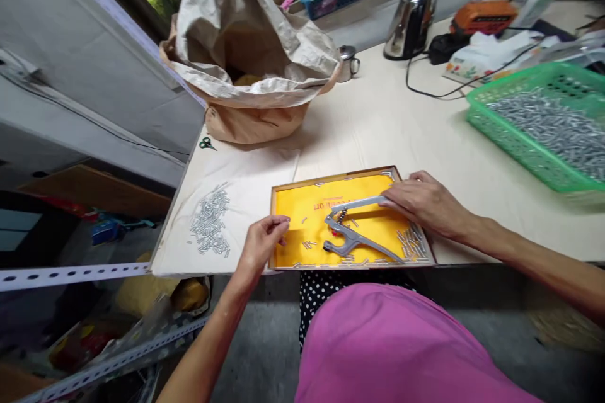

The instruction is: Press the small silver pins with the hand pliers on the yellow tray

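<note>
My right hand grips the upper handle of grey hand pliers with a spring between the arms, the kind used for pressing snaps. The jaws of the pliers are spread and point left, over a shallow yellow-lined tray with red print. At the tray's left edge, my left hand has its thumb and fingers pinched together; whatever is between them is too small to make out. Small metal pins lie along the tray's near rim and right corner, with a few loose ones in the middle.
Left of the tray is a pile of similar pins. Green-handled scissors lie behind it. A large open paper sack stands at the back. On the right are a green basket full of metal pieces and a steel kettle.
</note>
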The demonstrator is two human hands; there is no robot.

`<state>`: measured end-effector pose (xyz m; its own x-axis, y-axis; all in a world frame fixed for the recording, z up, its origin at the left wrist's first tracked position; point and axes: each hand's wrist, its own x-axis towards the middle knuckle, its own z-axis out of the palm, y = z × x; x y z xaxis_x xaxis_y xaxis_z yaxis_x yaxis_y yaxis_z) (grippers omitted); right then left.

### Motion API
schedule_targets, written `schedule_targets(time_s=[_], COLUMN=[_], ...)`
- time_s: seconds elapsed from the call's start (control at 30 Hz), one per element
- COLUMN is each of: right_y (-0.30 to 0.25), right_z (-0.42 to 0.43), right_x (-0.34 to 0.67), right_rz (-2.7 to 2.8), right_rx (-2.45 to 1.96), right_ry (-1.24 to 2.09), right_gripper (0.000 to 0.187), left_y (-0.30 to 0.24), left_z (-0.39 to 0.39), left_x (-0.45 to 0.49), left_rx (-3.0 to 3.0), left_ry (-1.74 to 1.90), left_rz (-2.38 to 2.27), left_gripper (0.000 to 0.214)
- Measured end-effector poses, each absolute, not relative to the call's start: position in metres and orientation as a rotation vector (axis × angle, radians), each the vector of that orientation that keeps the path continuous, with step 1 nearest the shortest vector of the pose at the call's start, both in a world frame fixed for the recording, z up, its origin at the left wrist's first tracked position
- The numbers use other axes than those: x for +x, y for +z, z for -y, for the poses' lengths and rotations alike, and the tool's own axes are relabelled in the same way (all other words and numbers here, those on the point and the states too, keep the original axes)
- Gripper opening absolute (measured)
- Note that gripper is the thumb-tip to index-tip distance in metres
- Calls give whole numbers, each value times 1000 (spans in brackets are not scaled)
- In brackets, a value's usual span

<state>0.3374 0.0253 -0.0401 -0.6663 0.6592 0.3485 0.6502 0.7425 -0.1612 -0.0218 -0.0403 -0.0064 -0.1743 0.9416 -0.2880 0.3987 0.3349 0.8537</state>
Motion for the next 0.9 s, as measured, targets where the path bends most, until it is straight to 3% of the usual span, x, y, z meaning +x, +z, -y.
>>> schedule_targets(time_s=[0.17, 0.43, 0.9], right_y=[-40, -43, -48], right_z=[-32, -38, -39], right_x=[332, 330, 327], right_rz=[2622, 2633, 2637], right_rx=[-984, -975, -970], right_ry=[-5, 11, 31], right_gripper=[44, 44, 43], left_y=[-22, -41, -17], left_z=[55, 53, 44], left_x=[41, 47, 61], left_rx=[1167, 1252, 1139], left_ry=[668, 545, 257], left_rz=[-1657, -1694, -1733], left_gripper=[29, 20, 9])
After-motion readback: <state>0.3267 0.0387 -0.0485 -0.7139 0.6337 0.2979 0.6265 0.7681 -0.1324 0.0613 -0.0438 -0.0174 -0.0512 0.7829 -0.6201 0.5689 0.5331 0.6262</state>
